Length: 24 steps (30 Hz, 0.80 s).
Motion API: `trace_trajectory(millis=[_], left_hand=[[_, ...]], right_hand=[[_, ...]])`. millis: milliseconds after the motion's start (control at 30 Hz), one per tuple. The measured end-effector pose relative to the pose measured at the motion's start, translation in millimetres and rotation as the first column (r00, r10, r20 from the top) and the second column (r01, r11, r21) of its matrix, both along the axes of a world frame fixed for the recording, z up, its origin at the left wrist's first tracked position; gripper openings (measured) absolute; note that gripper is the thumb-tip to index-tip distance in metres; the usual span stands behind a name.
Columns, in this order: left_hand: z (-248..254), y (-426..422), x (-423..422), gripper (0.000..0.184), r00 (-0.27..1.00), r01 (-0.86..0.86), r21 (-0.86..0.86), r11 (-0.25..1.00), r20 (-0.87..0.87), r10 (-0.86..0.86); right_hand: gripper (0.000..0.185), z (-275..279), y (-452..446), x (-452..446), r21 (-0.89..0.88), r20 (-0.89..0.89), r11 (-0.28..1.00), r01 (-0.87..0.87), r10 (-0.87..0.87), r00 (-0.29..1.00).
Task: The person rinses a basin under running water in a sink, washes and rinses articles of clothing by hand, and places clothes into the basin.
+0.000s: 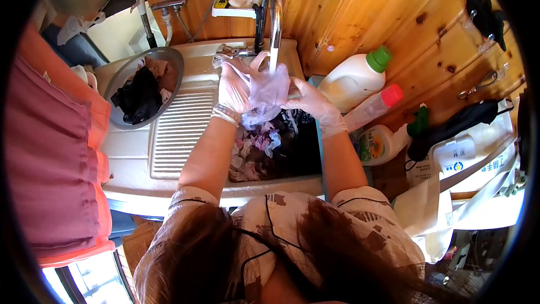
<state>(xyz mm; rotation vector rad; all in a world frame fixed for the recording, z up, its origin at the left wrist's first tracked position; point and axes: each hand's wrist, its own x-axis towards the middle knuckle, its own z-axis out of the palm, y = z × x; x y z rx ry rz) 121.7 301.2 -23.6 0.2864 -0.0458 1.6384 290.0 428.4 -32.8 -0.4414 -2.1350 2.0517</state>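
Note:
Water runs from the faucet (275, 22) onto a thin, wet, pale lilac garment (270, 87) above the sink. My left hand (233, 91), in a thin see-through glove, is closed on the garment's left side. From the right, my right hand (312, 101), gloved the same way, grips its other edge with thumb and fingers. The garment's exact kind is hard to make out. Below my hands, a heap of wet clothes (250, 157) in pinkish, blue and dark colours lies in the basin. A beige cloth (228, 52) sits behind my left hand by the faucet base.
Left of the basin is a ribbed washboard (183, 135), with a grey bowl (179, 73) of dark and brown clothes beyond it. Along the right stand a white green-capped bottle (351, 81), a pink-capped bottle (368, 110) and a spray bottle (382, 142). A soap shelf (239, 12) hangs behind.

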Motion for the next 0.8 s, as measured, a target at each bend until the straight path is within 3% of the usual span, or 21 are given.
trace_trajectory(millis=[67,167,200,267,300,333,400,433,467,533,567,633,733,767,800], left_hand=[[-3.9,1.2,-8.8,0.107,0.984,0.054,-0.005,0.999,-0.17,-0.054],[8.3,5.4,-18.8,0.112,0.974,0.179,-0.167,0.97,-0.106,-0.198],[8.4,6.7,-20.3,0.113,0.965,0.233,-0.229,0.945,-0.068,-0.255],[2.7,6.5,-17.0,0.093,0.946,0.118,-0.268,0.956,-0.263,-0.191],[6.6,6.8,-16.8,0.084,0.921,0.014,-0.284,0.959,-0.37,-0.123],[9.2,7.2,-16.9,0.075,0.879,-0.091,-0.284,0.954,-0.474,-0.057],[2.2,3.5,-30.6,0.07,0.819,-0.148,-0.293,0.945,-0.571,-0.049],[2.0,-2.3,-39.0,0.067,0.786,-0.182,-0.295,0.938,-0.617,-0.041],[3.9,-9.6,-46.9,0.056,0.848,0.031,-0.364,0.931,-0.484,-0.217],[-38.1,-7.8,-83.0,0.052,0.948,0.083,-0.295,0.952,-0.272,-0.167],[-34.7,-10.4,-80.8,0.052,0.93,0.021,-0.359,0.933,-0.334,-0.15],[-24.7,-18.6,-73.9,0.051,0.881,-0.112,-0.467,0.877,-0.456,-0.13],[-12.6,-11.4,-80.3,0.05,0.904,0.083,-0.456,0.886,-0.339,-0.26],[-1.0,-7.1,-81.6,0.047,0.928,0.228,-0.332,0.915,-0.209,-0.307],[3.5,-1.9,-72.9,0.046,0.929,0.172,-0.319,0.932,-0.263,-0.261]], right_hand=[[0.063,-8.3,0.1,0.9,-0.175,-0.244,0.983,-0.061,0.017,0.97],[0.075,-7.6,5.8,-5.3,-0.12,-0.309,0.944,0.309,-0.331,0.892],[0.075,3.0,1.1,-9.6,0.043,-0.26,0.977,0.209,-0.191,0.947],[0.075,30.9,-15.7,-22.1,0.327,-0.09,0.945,-0.032,0.064,0.994],[0.055,22.8,-17.0,-30.8,0.405,0.0,0.913,-0.053,0.057,0.998],[0.048,20.0,-14.8,-29.5,0.488,0.104,0.872,-0.046,-0.006,0.995],[0.038,25.2,-11.7,-31.0,0.645,0.287,0.76,-0.077,-0.147,0.947],[0.037,17.2,-5.7,-24.2,0.582,0.258,0.813,0.03,-0.219,0.941],[0.034,7.4,7.0,-15.5,0.642,0.12,0.758,0.118,-0.252,0.96],[0.028,-9.8,23.4,2.7,0.092,-0.11,0.957,0.274,-0.264,0.958],[0.026,-13.5,24.1,2.6,-0.188,-0.207,0.963,0.191,-0.229,0.951],[0.022,-15.6,23.1,2.7,-0.647,-0.4,0.757,-0.088,-0.238,0.885],[0.023,-8.2,13.2,0.6,-0.659,-0.264,0.75,0.05,-0.293,0.919],[0.022,-4.2,8.5,1.8,-0.634,-0.204,0.773,0.017,-0.188,0.961],[0.024,3.5,4.9,0.9,-0.515,-0.196,0.857,0.03,-0.152,0.969]])
